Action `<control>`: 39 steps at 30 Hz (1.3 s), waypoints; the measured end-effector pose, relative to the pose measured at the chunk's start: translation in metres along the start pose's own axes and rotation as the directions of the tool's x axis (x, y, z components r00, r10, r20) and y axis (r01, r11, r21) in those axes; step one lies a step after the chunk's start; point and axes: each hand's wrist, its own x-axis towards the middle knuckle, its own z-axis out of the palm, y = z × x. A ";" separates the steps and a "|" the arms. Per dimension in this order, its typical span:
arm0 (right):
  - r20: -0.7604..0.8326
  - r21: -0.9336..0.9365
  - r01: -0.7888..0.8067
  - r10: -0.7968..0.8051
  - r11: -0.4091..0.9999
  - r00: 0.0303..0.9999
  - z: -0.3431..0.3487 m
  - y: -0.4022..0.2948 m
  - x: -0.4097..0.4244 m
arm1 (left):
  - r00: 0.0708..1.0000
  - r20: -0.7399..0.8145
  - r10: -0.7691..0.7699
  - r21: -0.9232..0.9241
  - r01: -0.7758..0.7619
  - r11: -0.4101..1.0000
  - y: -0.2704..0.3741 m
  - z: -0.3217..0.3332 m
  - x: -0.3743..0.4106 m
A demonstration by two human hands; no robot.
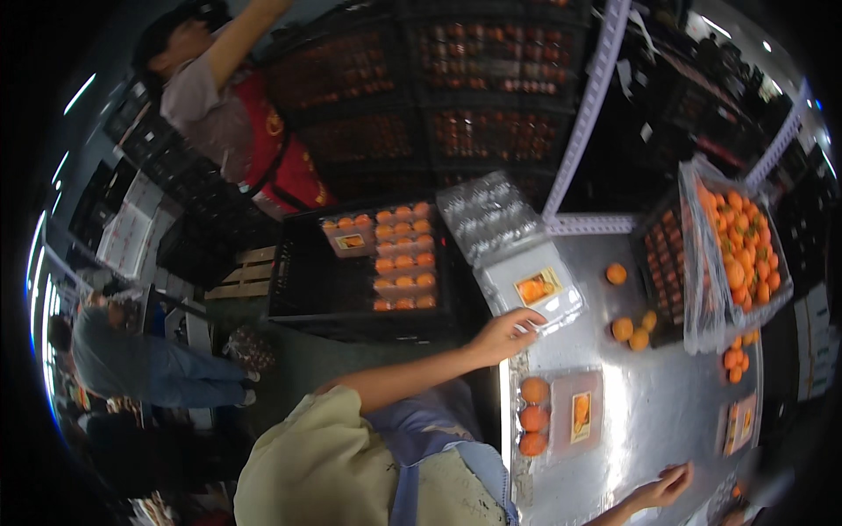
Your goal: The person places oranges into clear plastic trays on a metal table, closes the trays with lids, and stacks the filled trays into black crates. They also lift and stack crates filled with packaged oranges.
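Note:
My left hand (510, 336) grips the near edge of a hinged clear plastic clamshell (503, 253). The clamshell is unfolded, with moulded cups on its far half and a label on the near half. On the metal table, another clamshell (559, 417) lies unfolded, with three orange fruits (533, 417), likely persimmons, along its left half. My right hand (668, 485) is above the table towards the lower right, fingers loosely curled and nothing visible in it. A closed labelled pack (738, 424) lies near the table's right edge.
A black crate (355, 283) beside the table holds packed fruit. A plastic-lined crate (704, 263) heaped with fruit stands at right, near loose fruits (621, 329). A metal post (585, 118) rises behind. One co-worker (217, 118) stands beyond the crate; another person (151, 355) is farther left.

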 end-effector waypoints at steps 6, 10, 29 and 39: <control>0.260 0.449 0.212 -0.354 0.868 0.898 0.171 -0.148 0.085 | 0.916 -0.393 0.087 0.048 -0.074 0.996 0.029 -0.182 -0.013; 0.399 0.476 0.497 -0.682 0.725 0.613 0.288 -0.304 0.092 | 0.820 -0.511 0.257 0.245 -0.147 0.958 0.046 -0.306 -0.022; 0.274 -0.085 0.979 -0.940 0.187 0.204 0.649 -0.660 0.242 | 0.831 -0.362 0.422 0.781 0.023 0.624 0.127 -0.539 0.012; -0.149 -0.107 0.849 -0.852 0.518 0.501 0.713 -0.710 0.290 | 0.820 -0.194 0.539 0.963 0.055 0.264 0.204 -0.540 0.095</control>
